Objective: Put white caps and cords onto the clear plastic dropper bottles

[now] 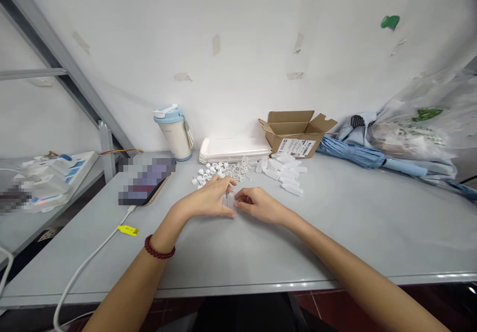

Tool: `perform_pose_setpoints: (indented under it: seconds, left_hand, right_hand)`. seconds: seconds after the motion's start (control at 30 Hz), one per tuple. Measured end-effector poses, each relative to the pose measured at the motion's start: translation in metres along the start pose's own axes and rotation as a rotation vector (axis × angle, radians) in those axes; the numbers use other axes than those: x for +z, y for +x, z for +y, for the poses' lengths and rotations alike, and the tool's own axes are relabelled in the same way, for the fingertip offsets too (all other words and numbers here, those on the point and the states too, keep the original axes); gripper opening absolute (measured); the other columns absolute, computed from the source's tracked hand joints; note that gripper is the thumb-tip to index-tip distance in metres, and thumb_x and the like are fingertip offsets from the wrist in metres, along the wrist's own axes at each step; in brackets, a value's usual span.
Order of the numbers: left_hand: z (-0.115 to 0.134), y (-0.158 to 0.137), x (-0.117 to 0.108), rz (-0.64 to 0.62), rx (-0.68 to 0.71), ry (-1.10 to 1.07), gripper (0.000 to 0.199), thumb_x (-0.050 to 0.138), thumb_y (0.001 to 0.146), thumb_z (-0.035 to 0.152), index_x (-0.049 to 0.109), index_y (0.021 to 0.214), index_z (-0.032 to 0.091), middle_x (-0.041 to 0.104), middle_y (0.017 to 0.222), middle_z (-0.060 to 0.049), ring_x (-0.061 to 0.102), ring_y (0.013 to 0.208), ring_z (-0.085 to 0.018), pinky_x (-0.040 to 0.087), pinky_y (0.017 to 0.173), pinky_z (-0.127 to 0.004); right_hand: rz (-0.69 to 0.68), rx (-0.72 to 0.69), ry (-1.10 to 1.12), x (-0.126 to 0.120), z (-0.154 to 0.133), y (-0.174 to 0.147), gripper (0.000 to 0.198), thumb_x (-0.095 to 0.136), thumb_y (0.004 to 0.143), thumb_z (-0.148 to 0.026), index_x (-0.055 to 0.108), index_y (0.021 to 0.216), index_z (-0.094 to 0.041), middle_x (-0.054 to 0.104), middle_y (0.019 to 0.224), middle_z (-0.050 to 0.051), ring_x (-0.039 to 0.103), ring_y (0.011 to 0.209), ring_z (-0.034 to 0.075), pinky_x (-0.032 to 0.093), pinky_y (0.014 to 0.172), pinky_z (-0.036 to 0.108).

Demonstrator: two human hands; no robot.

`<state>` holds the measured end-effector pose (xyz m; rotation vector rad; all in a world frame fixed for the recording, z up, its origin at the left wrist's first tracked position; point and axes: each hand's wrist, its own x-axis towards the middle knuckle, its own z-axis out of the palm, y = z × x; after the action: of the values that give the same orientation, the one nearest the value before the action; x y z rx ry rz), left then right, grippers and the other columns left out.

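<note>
Between my hands, low over the grey table, are small translucent plastic bottles [230, 201], at least two side by side. My left hand [208, 198] curls around them from the left, thumb at the near end and fingers at the far end. From the right, the bent fingertips of my right hand [261, 205] close on the bottle edge. Just beyond my left hand lie several small white caps [210, 169]. A tangle of thin white cords or strips [243, 169] is beside them. Several more translucent bottles [285, 170] are heaped beyond my right hand.
Against the wall stand a tumbler [177, 133], a stack of white trays [236, 148] and an open cardboard box [298, 133]. A folded blue umbrella [350, 152] lies right. On the left are a phone [149, 182] and its white cable [93, 255]. The table edge [261, 288] runs in front.
</note>
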<state>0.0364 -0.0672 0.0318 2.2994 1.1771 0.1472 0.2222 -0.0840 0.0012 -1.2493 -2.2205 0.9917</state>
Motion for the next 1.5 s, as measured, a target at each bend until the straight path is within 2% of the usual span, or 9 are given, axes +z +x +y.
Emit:
perform_pose_setpoints:
  seconds: [0.6,0.7,0.77,0.83,0.93,1.1,1.23,1.33,1.5]
  left_hand:
    - [0.002,-0.004,0.0,0.003,0.028,0.001,0.058,0.068,0.062,0.041,0.047,0.112,0.022,0.052,0.107,-0.006,0.044,0.107,-0.026,0.042,0.086,-0.036]
    - [0.0,-0.002,0.0,0.06,0.032,-0.014,0.054,0.065,0.066,0.05,0.05,0.108,0.021,0.054,0.107,-0.007,0.044,0.109,-0.027,0.041,0.088,-0.038]
    - [-0.004,0.002,0.001,0.167,0.02,-0.004,0.042,0.057,0.074,0.051,0.053,0.103,0.021,0.055,0.106,-0.007,0.045,0.109,-0.027,0.041,0.09,-0.039]
    - [-0.009,0.008,0.003,0.307,0.01,0.042,0.032,0.049,0.081,0.045,0.054,0.099,0.019,0.056,0.105,-0.008,0.044,0.11,-0.027,0.039,0.092,-0.04]
    - [-0.016,0.02,0.007,0.441,0.026,0.19,0.026,0.043,0.086,0.033,0.057,0.1,0.016,0.056,0.106,-0.01,0.042,0.111,-0.027,0.037,0.095,-0.04]
    - [-0.024,0.033,0.014,0.424,0.056,0.303,0.029,0.039,0.082,0.015,0.062,0.1,0.015,0.059,0.108,-0.011,0.041,0.11,-0.029,0.036,0.094,-0.045]
    - [-0.024,0.036,0.015,0.409,0.051,0.335,0.032,0.039,0.081,0.014,0.063,0.101,0.015,0.06,0.108,-0.011,0.043,0.106,-0.03,0.037,0.091,-0.047]
    - [-0.023,0.038,0.015,0.407,0.039,0.357,0.033,0.037,0.082,0.014,0.063,0.103,0.014,0.06,0.109,-0.013,0.041,0.107,-0.03,0.037,0.091,-0.048]
    - [-0.022,0.039,0.014,0.402,0.022,0.398,0.03,0.037,0.082,0.014,0.065,0.094,0.012,0.061,0.109,-0.015,0.04,0.11,-0.032,0.037,0.091,-0.048]
  right_hand:
    - [0.019,-0.022,0.006,0.002,0.006,0.003,0.017,0.053,0.081,-0.026,0.063,0.089,-0.014,0.059,0.069,0.0,0.05,0.061,0.012,0.038,0.057,0.024]
    - [0.014,-0.017,-0.014,0.002,0.005,0.002,0.015,0.054,0.081,-0.024,0.063,0.088,-0.014,0.06,0.07,0.0,0.051,0.06,0.011,0.037,0.056,0.023]
    - [0.012,-0.027,-0.036,0.001,0.004,0.002,0.014,0.054,0.082,-0.025,0.063,0.086,-0.014,0.061,0.07,0.001,0.051,0.06,0.011,0.037,0.055,0.022]
    - [0.063,-0.032,-0.118,-0.001,0.004,0.003,0.015,0.052,0.084,-0.025,0.063,0.086,-0.015,0.063,0.072,0.001,0.053,0.062,0.012,0.038,0.057,0.022]
    - [0.276,0.04,-0.383,-0.01,0.012,0.008,0.016,0.05,0.087,-0.024,0.062,0.092,-0.015,0.065,0.082,0.006,0.056,0.072,0.016,0.039,0.064,0.025]
    - [0.494,0.133,-0.665,-0.04,0.041,0.021,0.03,0.041,0.088,-0.013,0.055,0.114,-0.012,0.055,0.111,0.017,0.044,0.106,0.028,0.037,0.081,0.035]
    - [0.46,0.108,-0.881,-0.055,0.061,0.025,0.037,0.042,0.089,-0.022,0.051,0.125,-0.021,0.047,0.121,0.017,0.038,0.11,0.032,0.035,0.085,0.043]
    - [0.384,0.107,-0.869,-0.057,0.066,0.025,0.038,0.038,0.09,-0.026,0.052,0.125,-0.026,0.044,0.124,0.016,0.037,0.11,0.033,0.034,0.084,0.047]
    - [0.349,0.14,-0.875,-0.054,0.066,0.027,0.04,0.035,0.088,-0.02,0.053,0.123,-0.022,0.05,0.117,0.016,0.039,0.108,0.031,0.032,0.085,0.048]
